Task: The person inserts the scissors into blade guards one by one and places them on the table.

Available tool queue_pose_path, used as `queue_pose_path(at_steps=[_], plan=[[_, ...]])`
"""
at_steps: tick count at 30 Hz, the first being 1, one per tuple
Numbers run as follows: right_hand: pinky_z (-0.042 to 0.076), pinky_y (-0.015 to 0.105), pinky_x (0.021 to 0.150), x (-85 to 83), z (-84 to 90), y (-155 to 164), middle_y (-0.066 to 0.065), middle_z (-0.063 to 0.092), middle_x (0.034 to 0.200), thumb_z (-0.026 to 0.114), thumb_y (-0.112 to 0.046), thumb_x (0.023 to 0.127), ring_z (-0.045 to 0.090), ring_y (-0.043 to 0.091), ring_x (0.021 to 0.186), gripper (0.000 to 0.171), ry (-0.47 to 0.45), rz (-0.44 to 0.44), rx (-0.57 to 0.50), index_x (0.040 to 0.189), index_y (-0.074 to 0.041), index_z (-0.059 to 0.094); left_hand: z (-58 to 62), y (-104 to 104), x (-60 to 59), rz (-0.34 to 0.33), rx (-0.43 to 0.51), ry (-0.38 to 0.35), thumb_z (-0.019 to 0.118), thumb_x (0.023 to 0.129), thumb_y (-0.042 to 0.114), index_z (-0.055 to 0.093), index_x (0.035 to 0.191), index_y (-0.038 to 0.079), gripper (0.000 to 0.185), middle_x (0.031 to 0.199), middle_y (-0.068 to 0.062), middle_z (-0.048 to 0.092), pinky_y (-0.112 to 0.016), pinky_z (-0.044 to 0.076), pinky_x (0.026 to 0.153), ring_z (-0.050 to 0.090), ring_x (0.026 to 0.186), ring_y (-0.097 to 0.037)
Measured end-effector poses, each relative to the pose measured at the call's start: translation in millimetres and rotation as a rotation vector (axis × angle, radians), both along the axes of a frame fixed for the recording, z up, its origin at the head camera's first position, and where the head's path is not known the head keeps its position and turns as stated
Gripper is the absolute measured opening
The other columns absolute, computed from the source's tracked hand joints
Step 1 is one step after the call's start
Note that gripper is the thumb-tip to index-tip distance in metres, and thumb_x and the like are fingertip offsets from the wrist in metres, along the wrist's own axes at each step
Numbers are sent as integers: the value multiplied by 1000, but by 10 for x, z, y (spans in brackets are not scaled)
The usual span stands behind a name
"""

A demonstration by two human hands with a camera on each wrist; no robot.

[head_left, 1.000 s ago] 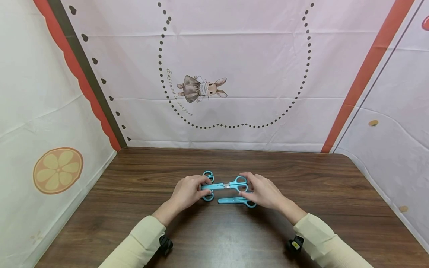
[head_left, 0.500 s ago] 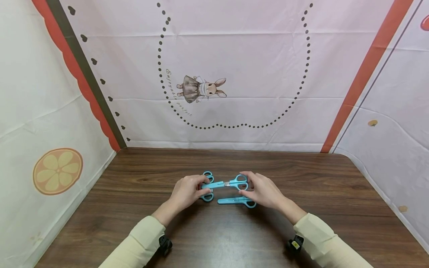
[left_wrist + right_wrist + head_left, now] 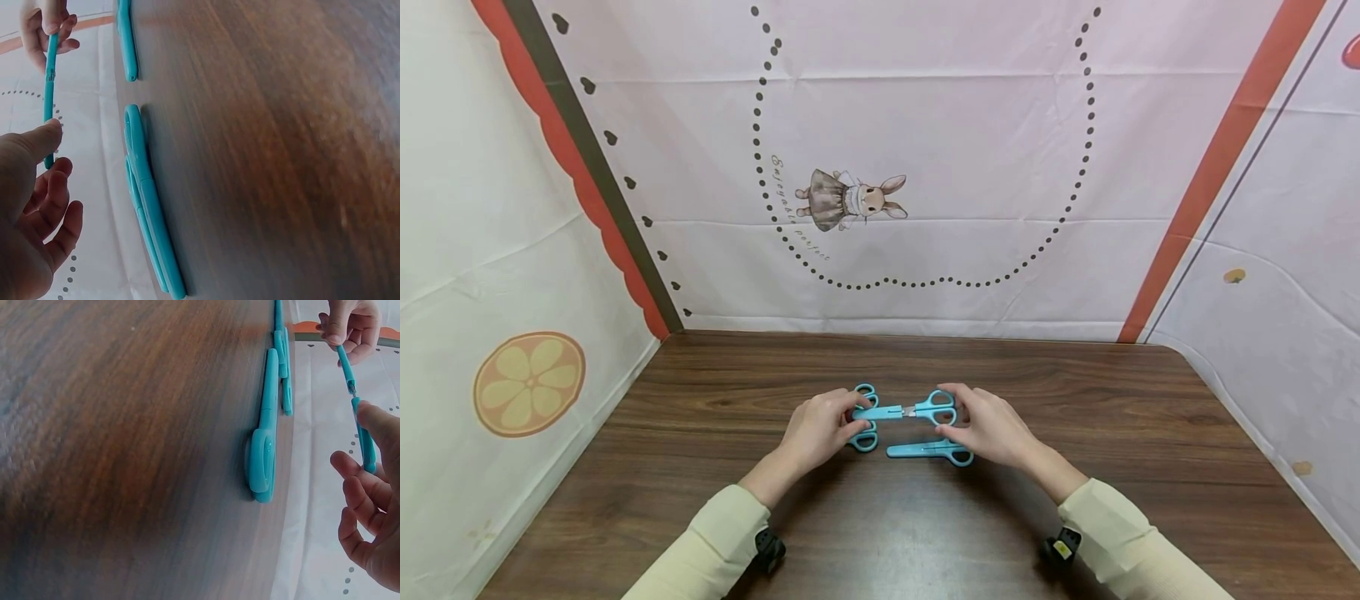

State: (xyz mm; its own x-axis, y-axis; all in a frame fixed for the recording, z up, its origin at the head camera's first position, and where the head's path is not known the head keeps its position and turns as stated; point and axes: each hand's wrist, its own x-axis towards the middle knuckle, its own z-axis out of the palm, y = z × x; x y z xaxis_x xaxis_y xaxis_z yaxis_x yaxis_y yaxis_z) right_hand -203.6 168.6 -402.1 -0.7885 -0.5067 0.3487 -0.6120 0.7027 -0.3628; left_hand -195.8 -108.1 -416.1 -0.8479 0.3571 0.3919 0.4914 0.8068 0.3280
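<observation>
Both hands hold one pair of light blue scissors above the table. My left hand [image 3: 823, 425] pinches the blade cover [image 3: 882, 412] between thumb and fingers. On the other side, my right hand [image 3: 992, 425] grips the scissors [image 3: 925, 410] by the finger loops. A short stretch of bare metal blade shows between cover and handles. A second pair of covered scissors [image 3: 265, 425] lies flat on the table below the right hand. More light blue scissors [image 3: 150, 200] lie beneath the left hand; in the head view their loops show and the rest is hidden behind that hand.
The brown wooden table [image 3: 895, 533] reaches back to a white printed cloth [image 3: 1000, 167] hanging as a wall. Similar cloth closes off the left and right sides.
The held scissors and cover have risen very slightly in the head view. Both hands keep their grip, and the scissors on the table stay where they were.
</observation>
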Motion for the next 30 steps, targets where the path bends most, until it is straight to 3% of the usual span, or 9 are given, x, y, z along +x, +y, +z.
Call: queue_pose_path(at_steps=[30], plan=[[34, 18, 50, -2, -13, 34, -10, 50, 72, 72, -34, 78, 40, 0, 58, 52, 45, 21, -18, 122, -10, 56, 61, 32, 17, -66, -10, 118, 75, 77, 25, 69, 97, 20, 21, 75, 12, 58, -15, 35, 48, 47, 58, 2]])
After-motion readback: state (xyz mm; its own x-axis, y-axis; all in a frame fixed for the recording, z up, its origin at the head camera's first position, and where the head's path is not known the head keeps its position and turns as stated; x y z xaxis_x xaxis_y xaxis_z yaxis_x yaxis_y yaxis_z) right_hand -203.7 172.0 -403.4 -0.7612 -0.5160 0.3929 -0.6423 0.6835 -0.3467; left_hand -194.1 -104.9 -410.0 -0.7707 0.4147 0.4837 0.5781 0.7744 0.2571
